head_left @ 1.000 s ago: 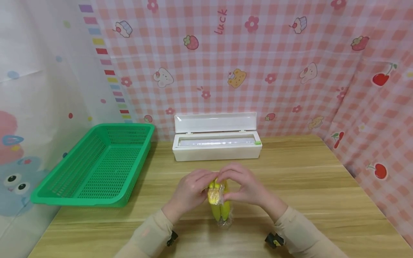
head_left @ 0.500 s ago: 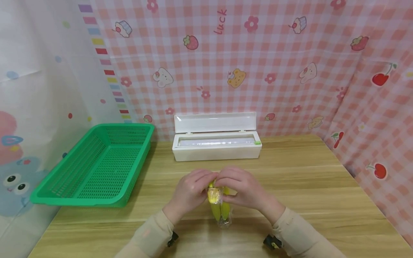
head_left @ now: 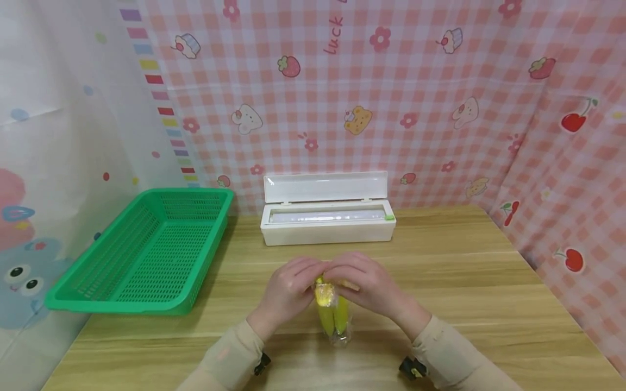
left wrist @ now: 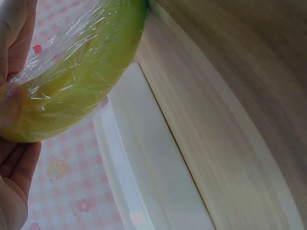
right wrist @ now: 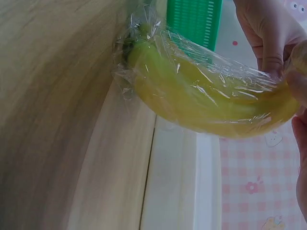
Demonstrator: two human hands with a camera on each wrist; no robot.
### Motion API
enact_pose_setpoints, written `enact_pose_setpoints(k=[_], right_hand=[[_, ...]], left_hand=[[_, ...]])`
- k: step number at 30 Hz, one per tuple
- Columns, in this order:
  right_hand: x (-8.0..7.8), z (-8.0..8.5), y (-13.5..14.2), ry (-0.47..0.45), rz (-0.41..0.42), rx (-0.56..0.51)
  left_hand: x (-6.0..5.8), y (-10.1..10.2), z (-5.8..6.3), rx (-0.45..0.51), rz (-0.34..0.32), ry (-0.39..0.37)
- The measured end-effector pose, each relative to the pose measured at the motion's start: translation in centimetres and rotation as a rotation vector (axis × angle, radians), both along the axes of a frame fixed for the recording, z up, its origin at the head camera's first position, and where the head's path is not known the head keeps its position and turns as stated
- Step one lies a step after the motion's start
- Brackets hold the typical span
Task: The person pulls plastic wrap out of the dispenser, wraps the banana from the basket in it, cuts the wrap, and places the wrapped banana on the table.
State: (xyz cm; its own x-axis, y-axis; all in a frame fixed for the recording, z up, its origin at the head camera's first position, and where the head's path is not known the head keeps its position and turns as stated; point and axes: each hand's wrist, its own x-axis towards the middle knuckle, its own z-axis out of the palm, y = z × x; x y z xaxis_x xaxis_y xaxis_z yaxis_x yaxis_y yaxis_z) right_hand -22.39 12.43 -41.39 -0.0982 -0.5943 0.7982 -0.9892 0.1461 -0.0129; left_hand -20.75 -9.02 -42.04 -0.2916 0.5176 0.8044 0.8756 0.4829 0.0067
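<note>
A small bunch of yellow-green bananas stands near the front middle of the table, wrapped in clear cling film. My left hand grips the upper end from the left side, thumb pressed against the film. From the right, my right hand pinches the same end, its fingers meeting the left fingers over the top. The film lies creased along the bananas in the left wrist view. At the lower end it bunches loosely past the tips. Fingers hide the very top of the bunch.
Behind the hands stands a white cling film dispenser, its lid raised and a film roll inside. A green slotted basket sits at the left. Patterned cloth hangs behind the wooden table.
My right fingers have shifted slightly left and curled further over the top of the bananas. The left hand has stayed nearly still.
</note>
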Motion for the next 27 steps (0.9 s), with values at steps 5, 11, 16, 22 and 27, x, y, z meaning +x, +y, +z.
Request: enact_pose_setpoints(k=[5,11,16,22,27], right_hand=[[-0.2,-0.1,0.6,-0.115,-0.03,-0.031],[-0.3,-0.5,1.3,-0.345,-0.107,-0.078],[-0.3,-1.1,1.6,-0.554,-0.168,-0.058],[-0.2,-1.6,1.7,-0.853,-0.19,0.023],[-0.2,-2.3,1.6,-0.975,-0.18,0.089]], left_hand=[[0.0,-0.3,0.0,0.038,-0.012,-0.016],[0.0,-0.7,0.4,0.12,-0.042,0.008],[0.2,-0.9,0.8,0.159,-0.041,0.026],[0.2,-1.0,1.0,0.222,-0.02,0.001],[0.1,-1.1,0.8,0.293,0.019,-0.011]])
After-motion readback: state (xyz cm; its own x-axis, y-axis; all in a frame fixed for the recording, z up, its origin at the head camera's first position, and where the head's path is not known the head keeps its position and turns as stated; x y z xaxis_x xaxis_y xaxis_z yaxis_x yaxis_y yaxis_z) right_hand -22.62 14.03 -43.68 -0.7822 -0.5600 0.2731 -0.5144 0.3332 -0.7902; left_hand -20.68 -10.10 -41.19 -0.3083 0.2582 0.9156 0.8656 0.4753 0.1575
